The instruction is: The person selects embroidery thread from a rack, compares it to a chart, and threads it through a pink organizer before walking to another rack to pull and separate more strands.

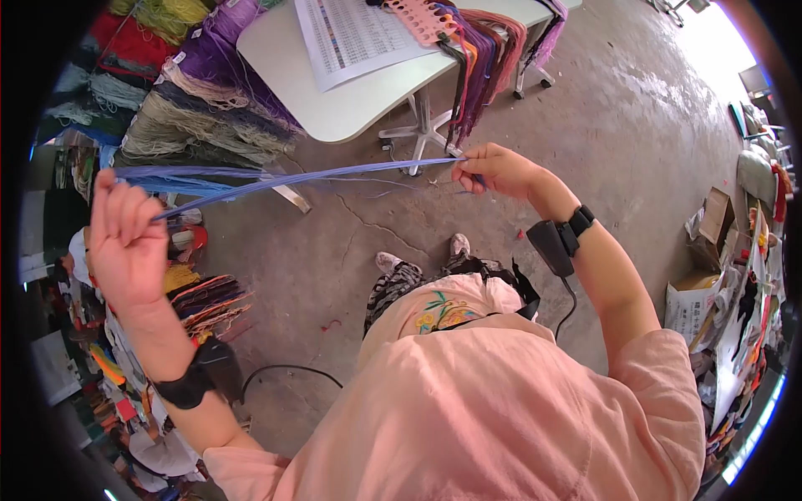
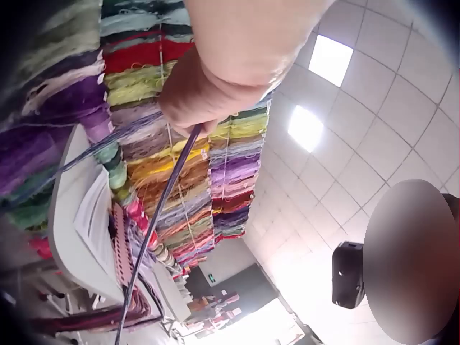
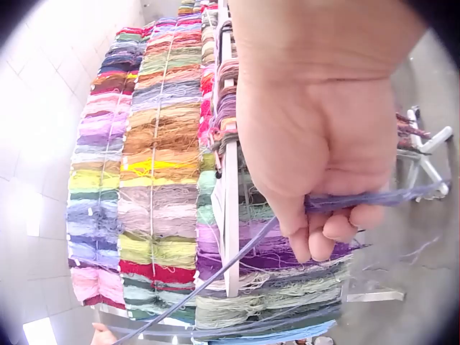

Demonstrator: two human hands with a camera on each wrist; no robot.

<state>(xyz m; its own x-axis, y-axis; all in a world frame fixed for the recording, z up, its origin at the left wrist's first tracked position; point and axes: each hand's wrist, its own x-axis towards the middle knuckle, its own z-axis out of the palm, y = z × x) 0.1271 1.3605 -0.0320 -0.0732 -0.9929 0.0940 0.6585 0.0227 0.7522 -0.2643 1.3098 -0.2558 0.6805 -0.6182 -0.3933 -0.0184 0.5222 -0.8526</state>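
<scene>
A skein of blue-violet thread (image 1: 309, 174) is stretched between the two hands in front of the body. At the left, my left hand (image 1: 129, 238) grips one end with curled fingers, and loose strands trail back from it. My right hand (image 1: 501, 173) pinches the other end between thumb and fingers. Seen from the right wrist, the blue thread (image 3: 359, 200) passes across the palm under the curled fingers, with a tail running out to the right. In the left wrist view the thread (image 2: 162, 208) drops taut from the fist.
A white table (image 1: 359, 108) bears a printed sheet (image 1: 351, 42) and a pink punched card (image 1: 418, 18) with coloured threads (image 1: 493, 50) hanging off the edge. Colourful skeins (image 3: 158, 144) hang on a tall rack. Boxes (image 1: 697, 301) and clutter line the right side.
</scene>
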